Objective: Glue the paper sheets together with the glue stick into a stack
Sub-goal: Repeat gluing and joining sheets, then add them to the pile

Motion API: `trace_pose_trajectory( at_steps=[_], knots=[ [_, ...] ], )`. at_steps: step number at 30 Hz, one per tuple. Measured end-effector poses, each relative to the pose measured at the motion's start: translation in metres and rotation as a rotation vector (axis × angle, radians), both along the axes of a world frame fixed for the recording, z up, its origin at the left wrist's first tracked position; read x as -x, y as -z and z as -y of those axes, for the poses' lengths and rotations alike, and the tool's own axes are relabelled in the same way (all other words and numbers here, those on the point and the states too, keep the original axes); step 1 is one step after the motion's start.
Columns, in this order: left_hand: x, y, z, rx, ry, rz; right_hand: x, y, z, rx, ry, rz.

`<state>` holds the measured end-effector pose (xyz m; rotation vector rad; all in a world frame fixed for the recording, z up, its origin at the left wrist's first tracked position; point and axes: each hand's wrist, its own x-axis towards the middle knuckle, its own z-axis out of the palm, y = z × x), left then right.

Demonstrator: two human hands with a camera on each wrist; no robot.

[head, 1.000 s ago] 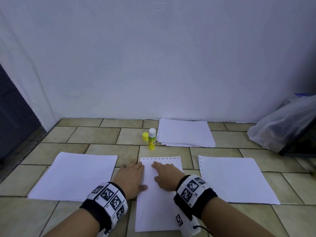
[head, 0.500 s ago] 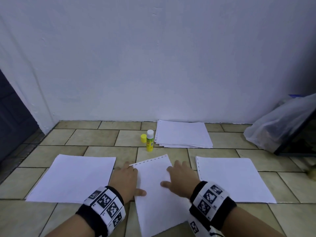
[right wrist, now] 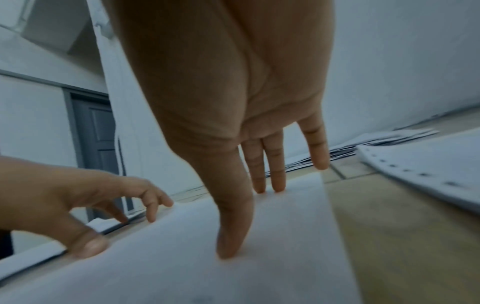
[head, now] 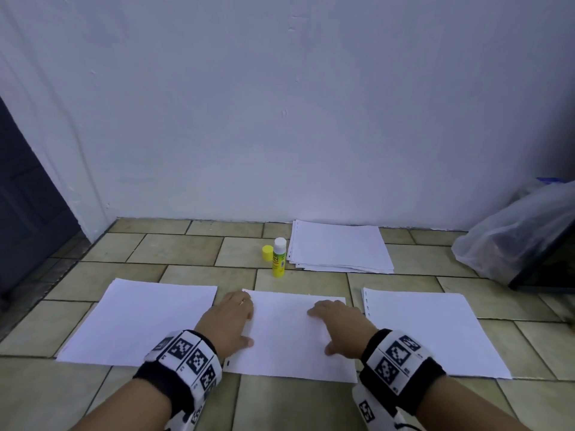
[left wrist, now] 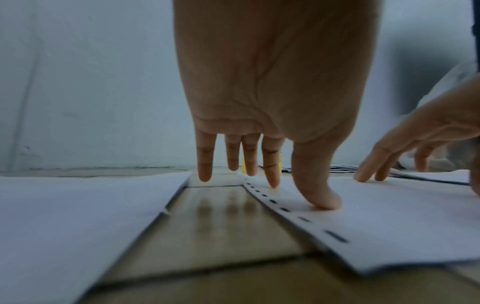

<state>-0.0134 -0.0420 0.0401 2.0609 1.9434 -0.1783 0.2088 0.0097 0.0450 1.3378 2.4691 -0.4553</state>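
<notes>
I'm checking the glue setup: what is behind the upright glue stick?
Behind the glue stick, slightly left, its yellow cap lies on the tiled floor, with the white wall farther back. The cap's right edge is covered.

Beige tiled floor [head: 93,275] with dark grout lines, three white paper sheets laid in a row: left [head: 140,321], middle [head: 289,337], right [head: 429,331], loose white paper pile [head: 339,247] by the wall, upright yellow glue stick [head: 279,258] beside it, yellow cap [head: 267,252] alongside, translucent plastic bag [head: 513,231] at right.

Beige tiled floor [head: 93,272] meets a white wall [head: 280,119] (dark door [head: 21,206] left).
</notes>
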Motion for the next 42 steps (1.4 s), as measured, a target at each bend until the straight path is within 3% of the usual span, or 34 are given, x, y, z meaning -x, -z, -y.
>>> trace_pose_trajectory(
  at_steps=[2,6,16,20,23,25,33,42],
  knots=[
    [0.005,0.003,-0.006,0.097,-0.030,0.044,-0.008,0.000,-0.007,0.021,0.048,-0.021],
    [0.009,0.006,-0.014,0.263,-0.048,-0.019,-0.017,0.003,-0.014,0.071,0.167,-0.018],
    [0.010,0.011,-0.019,0.337,-0.069,-0.006,-0.018,-0.008,-0.015,0.108,0.252,-0.117],
    [0.011,0.012,-0.020,0.336,-0.063,-0.010,-0.028,-0.004,-0.018,0.180,0.348,-0.441],
    [0.010,0.013,-0.019,0.330,-0.064,-0.017,-0.034,-0.001,-0.012,0.128,0.461,-0.747],
    [0.010,0.013,-0.019,0.326,-0.065,-0.016,-0.038,0.004,-0.006,0.101,0.504,-0.848],
    [0.009,0.008,-0.019,0.340,-0.059,-0.014,-0.050,0.006,0.003,0.204,0.433,-0.720],
    [0.002,0.009,-0.019,0.366,0.019,-0.138,-0.100,-0.033,-0.024,0.271,0.496,-0.914]
  ],
)
